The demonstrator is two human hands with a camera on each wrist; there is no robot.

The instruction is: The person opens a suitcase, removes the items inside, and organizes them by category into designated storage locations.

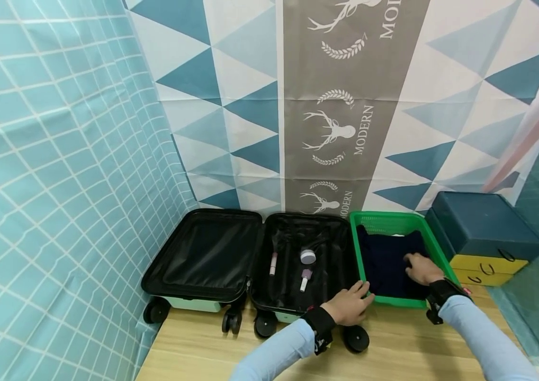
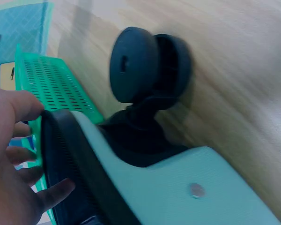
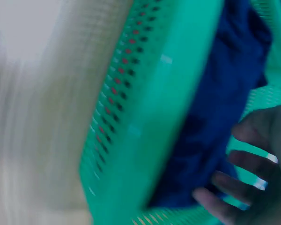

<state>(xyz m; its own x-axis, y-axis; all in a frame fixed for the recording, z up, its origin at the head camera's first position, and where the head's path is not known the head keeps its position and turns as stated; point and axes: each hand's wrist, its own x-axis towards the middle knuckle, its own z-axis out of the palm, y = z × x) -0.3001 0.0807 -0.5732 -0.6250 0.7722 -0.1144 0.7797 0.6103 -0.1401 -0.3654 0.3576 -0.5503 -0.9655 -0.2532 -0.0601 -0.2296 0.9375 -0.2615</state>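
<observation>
My left hand [image 1: 350, 306] is at the near right corner of an open suitcase [image 1: 331, 286], beside the green basket [image 1: 388, 215]. In the left wrist view its fingers are spread over the suitcase's dark edge, the thumb touching the corner. My right hand [image 1: 423, 270] is inside the basket, over dark navy folded cloth [image 1: 384, 264]. The right wrist view, blurred, shows its fingers spread and slightly bent above the navy cloth, gripping none of it. A pinkish tube [image 1: 273, 264], a round white-lidded jar [image 1: 307, 257] and a small purple-and-white bottle [image 1: 305, 280] lie in the suitcase's right half.
The suitcase's other half [image 1: 207, 254] lies unfolded to the left. Black caster wheels [image 1: 356, 338] stick out along its front side. Dark blue and yellow storage boxes [image 1: 488, 227] stand right of the basket. Patterned cloth hangs behind the wooden surface [image 1: 193, 349].
</observation>
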